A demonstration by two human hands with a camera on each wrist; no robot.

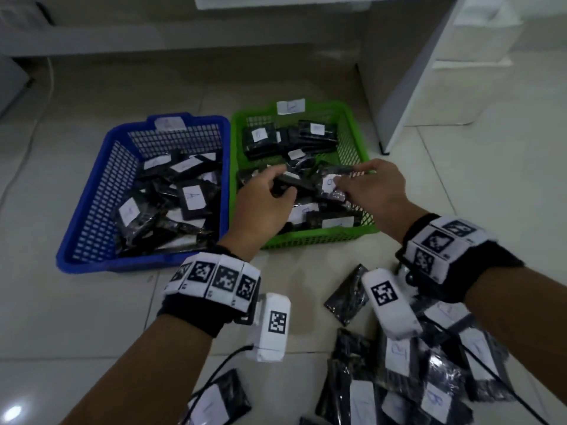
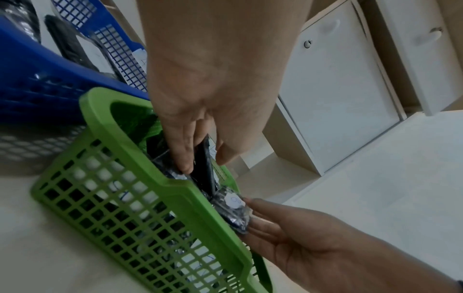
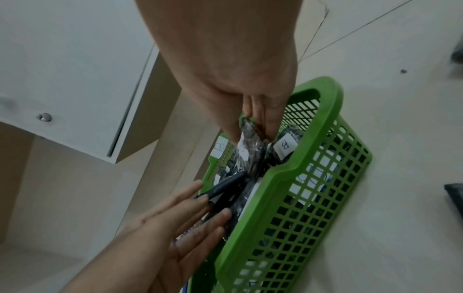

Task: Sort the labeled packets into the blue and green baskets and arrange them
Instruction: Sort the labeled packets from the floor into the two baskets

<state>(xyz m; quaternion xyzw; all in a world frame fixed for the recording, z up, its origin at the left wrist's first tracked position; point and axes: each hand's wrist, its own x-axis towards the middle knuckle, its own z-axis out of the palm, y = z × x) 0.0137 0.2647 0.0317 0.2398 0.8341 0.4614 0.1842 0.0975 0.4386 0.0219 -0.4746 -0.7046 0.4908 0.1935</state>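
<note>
Head view: two baskets side by side on the tiled floor, blue basket [image 1: 92,228] to the left, green basket [image 1: 356,139] touching it on the right; each carries a white paper tag on its far rim. Blue one holds a loose jumble of black packets with white labels, one label reading "A" [image 1: 192,196]. Green one has a neat stack of packets [image 1: 288,138] at the far end and looser ones nearer. Both hands are over the green basket. Left hand [image 1: 260,204] grips a dark packet [image 1: 290,179] between thumb and fingers. Right hand [image 1: 372,187] pinches a shiny packet with a white label [image 1: 329,185]. A heap of unsorted packets [image 1: 408,378] lies on the floor at lower right, one single packet [image 1: 348,294] just apart from it. Marker bands wrap both wrists. Left wrist view: left hand [image 2: 200,123] reaches down into the green basket [image 2: 140,138], fingers and thumb closed on the edge of a dark packet [image 2: 204,166] standing upright; the right hand [image 2: 295,243] holds its labelled packet [image 2: 233,210] at the rim. Blue basket [image 2: 37,93] behind. White cabinets [image 2: 335,95] stand beyond. Right wrist view: right hand [image 3: 240,95] pinches the crinkled packet [image 3: 248,142] by its top edge over the green basket [image 3: 313,154]; a label marked "B" [image 3: 285,147] shows just beside. Left hand [image 3: 183,224] holds its dark packet [image 3: 225,185], fingers mostly extended along it.
</note>
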